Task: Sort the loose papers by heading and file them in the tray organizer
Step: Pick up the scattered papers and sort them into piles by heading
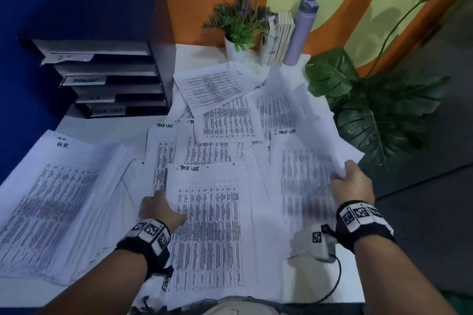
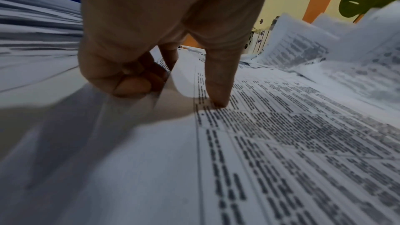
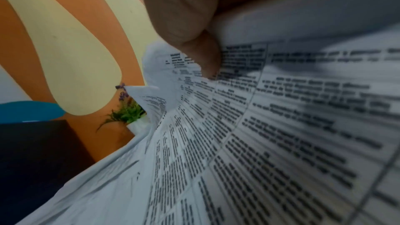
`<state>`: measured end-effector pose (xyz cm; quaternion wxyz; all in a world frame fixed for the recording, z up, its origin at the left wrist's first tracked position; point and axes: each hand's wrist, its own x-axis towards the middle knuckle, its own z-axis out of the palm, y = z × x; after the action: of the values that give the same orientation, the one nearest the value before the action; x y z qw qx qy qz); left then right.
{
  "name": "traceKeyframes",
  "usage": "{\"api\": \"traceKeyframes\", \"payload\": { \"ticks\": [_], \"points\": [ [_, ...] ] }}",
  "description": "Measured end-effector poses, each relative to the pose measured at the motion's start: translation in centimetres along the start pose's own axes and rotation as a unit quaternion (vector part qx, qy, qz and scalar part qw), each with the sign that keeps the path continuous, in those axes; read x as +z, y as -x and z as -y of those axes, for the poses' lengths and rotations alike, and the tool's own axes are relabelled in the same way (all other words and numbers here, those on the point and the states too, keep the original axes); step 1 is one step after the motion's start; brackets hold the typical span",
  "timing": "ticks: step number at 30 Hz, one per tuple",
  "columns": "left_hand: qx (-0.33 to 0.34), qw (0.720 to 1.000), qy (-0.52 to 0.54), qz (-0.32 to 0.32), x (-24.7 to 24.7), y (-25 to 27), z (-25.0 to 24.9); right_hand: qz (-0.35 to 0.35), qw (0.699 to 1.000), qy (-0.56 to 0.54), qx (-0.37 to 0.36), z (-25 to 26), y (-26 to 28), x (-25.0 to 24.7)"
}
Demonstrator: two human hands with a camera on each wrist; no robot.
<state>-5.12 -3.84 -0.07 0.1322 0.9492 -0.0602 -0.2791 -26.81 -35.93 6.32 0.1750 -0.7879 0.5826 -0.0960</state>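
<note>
Head view, right hand (image 1: 352,181) gripping blurred sheet (image 1: 307,176), fingers hidden

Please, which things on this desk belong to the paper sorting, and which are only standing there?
Job: loose papers, H.R. pile, tray organizer, left hand, right hand.
Just there: flower pot, books, bottle, big plant.

A white table (image 1: 189,52) strewn with loose papers (image 1: 225,120); left of them stands a dark tray organizer (image 1: 107,79), nearer lies a stacked pile (image 1: 58,186), behind them a potted plant (image 1: 238,25), books (image 1: 281,38) and bottle (image 1: 303,28).
</note>
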Motion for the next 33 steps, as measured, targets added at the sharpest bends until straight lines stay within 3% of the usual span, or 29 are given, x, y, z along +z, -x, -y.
{"api": "traceKeyframes", "payload": {
  "ticks": [5,12,18,23,24,26,29,31,33],
  "points": [
    [0.02,0.998,0.056,0.027,0.4,0.4,-0.3,-0.087,0.996,-0.007,-0.024,1.0,0.5,-1.6],
    [0.08,0.991,0.106,0.025,-0.3,0.7,0.4,-0.213,0.969,-0.097,-0.077,3.1,1.7,-5.0],
    [0.083,0.975,0.204,-0.023,-2.4,1.0,1.8,-0.335,0.9,-0.208,-0.182,4.2,1.6,-8.2],
    [0.079,0.962,0.26,-0.031,-3.3,1.1,1.8,-0.384,0.802,-0.27,-0.371,7.3,3.0,-9.9],
    [0.079,0.961,0.263,-0.033,-3.4,1.0,1.8,-0.372,0.789,-0.285,-0.396,7.9,3.3,-10.0],
    [0.074,0.958,0.275,-0.032,-3.5,0.8,2.0,-0.28,0.81,-0.347,-0.382,9.3,3.5,-9.4],
    [0.059,0.954,0.295,-0.012,-3.5,0.5,2.7,-0.033,0.852,-0.46,-0.247,11.4,4.7,-7.0],
    [0.038,0.95,0.311,-0.001,-3.4,0.3,3.0,0.088,0.883,-0.442,-0.131,11.7,5.6,-4.7],
    [0.013,0.937,0.349,-0.002,-3.5,0.1,3.0,0.207,0.891,-0.403,-0.034,11.0,6.7,-1.9]
  ]
}}
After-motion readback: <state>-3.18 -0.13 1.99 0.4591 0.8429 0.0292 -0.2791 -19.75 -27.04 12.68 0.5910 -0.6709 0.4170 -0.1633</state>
